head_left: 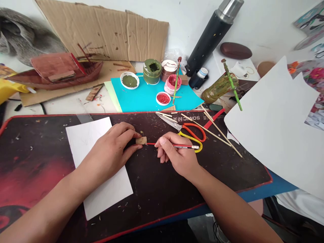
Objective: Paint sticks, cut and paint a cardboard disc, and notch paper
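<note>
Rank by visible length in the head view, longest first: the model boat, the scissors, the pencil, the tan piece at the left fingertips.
1. Model boat
2. Scissors and pencil: too alike to rank; the right hand partly covers both.
3. Tan piece

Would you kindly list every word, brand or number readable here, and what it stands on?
"SOMIC": on the black desk mat, near its far edge.
Characters beside it: too small to read surely.
Lettering farther right on the mat: partly covered by wooden sticks, unreadable.
Markings on the red pencil: too small to read.
</note>
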Demonstrator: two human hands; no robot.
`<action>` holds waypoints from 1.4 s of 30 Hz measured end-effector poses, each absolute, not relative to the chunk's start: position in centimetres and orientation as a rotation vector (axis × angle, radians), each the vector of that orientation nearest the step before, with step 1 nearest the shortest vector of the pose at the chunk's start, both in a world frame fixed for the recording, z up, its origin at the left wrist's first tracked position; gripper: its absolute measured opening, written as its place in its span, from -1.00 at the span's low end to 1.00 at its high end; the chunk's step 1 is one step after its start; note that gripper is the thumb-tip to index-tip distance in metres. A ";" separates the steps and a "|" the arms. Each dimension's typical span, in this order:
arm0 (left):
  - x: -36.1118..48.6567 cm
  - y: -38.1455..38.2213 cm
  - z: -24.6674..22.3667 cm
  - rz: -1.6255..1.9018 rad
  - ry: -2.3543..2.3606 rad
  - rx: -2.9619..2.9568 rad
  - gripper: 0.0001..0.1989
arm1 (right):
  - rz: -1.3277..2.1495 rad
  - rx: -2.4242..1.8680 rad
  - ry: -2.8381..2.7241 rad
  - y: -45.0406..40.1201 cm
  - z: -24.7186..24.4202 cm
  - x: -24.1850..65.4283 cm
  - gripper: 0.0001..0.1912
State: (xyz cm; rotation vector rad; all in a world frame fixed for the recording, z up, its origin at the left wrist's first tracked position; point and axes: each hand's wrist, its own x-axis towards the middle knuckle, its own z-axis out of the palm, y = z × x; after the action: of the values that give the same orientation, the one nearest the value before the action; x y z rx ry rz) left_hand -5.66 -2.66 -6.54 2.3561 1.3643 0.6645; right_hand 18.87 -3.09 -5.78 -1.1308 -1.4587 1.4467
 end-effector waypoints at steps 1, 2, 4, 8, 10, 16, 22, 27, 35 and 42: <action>-5.7 -2.7 -6.6 0.664 1.367 2.352 -0.75 | 1.446 -1.133 -1.459 -3.1 -5.8 18.9 -0.66; -5.7 -2.7 -6.6 0.664 1.369 2.347 -0.74 | 1.445 -1.137 -1.458 -3.1 -5.8 18.9 -0.66; -5.7 -2.7 -6.7 0.666 1.368 2.340 -0.73 | 1.443 -1.143 -1.450 -3.0 -5.7 18.9 -0.65; -5.8 -2.8 -6.6 0.681 1.349 2.336 -0.71 | 1.431 -1.138 -1.403 -3.0 -5.6 19.0 -0.63; -5.8 -2.7 -6.4 0.688 1.335 2.337 -0.70 | 1.421 -1.135 -1.369 -3.1 -5.5 19.0 -0.63; -5.5 -2.5 -5.8 0.700 1.363 2.319 -0.61 | 1.381 -1.142 -1.261 -3.0 -5.6 19.1 -0.59; -5.6 -2.4 -4.5 0.890 1.517 1.999 -0.65 | 1.372 -1.153 -1.235 -2.6 -6.2 19.1 -0.51; -5.7 -2.5 -3.1 0.974 1.596 1.862 -0.65 | 1.363 -1.160 -1.244 -2.4 -6.5 18.8 -0.47; -5.7 -2.5 -2.8 0.961 1.601 1.599 -0.46 | 1.350 -1.174 -1.240 -2.2 -6.4 18.4 -0.42; -6.0 -2.3 -2.5 1.021 1.493 1.469 -0.41 | 1.343 -1.163 -1.288 -2.7 -5.7 18.3 -0.42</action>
State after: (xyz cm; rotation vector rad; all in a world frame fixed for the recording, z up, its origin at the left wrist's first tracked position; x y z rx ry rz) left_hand -5.96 -2.30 -2.48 1.4695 1.4933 1.0209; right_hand 18.34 -2.68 -5.71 -1.1628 -1.2882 1.3428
